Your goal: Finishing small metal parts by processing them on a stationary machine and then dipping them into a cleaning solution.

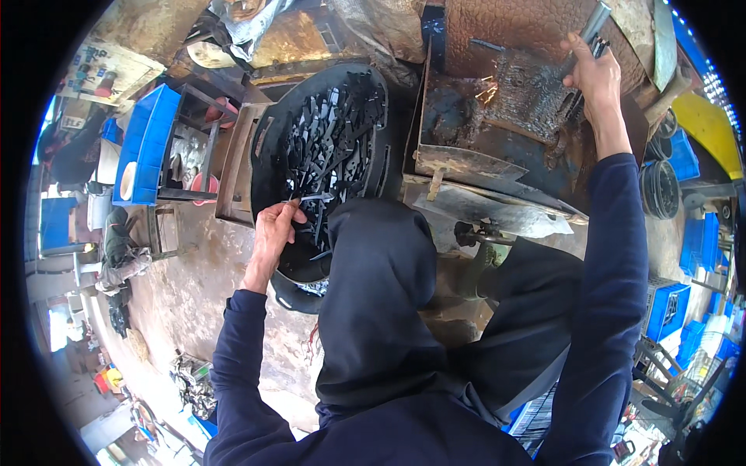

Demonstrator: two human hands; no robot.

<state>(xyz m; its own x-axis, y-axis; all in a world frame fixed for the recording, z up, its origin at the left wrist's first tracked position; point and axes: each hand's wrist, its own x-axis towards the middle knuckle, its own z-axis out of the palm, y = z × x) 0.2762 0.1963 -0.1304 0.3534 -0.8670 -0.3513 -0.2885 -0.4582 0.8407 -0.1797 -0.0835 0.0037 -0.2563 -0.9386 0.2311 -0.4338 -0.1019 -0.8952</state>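
Left hand (276,231): fingers pinching a thin metal strip (314,197) over the black tub (270,151). Right hand (597,78): fingers clasped round a grey bar (597,21) (sparks (488,89) noted leftward).

Glare bleaches the floor (287,405) towards seven o'clock, while shadow pools beside the tub (265,167) near twelve. Orange sparks (487,89) glow at one. Fisheye bending curves edges towards the blue-fringed rim.

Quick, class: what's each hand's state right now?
Left hand: pinched closed, apparently on a light metal strip.
Right hand: closed around a metal tube; whether it also holds the dark strips there is unclear.
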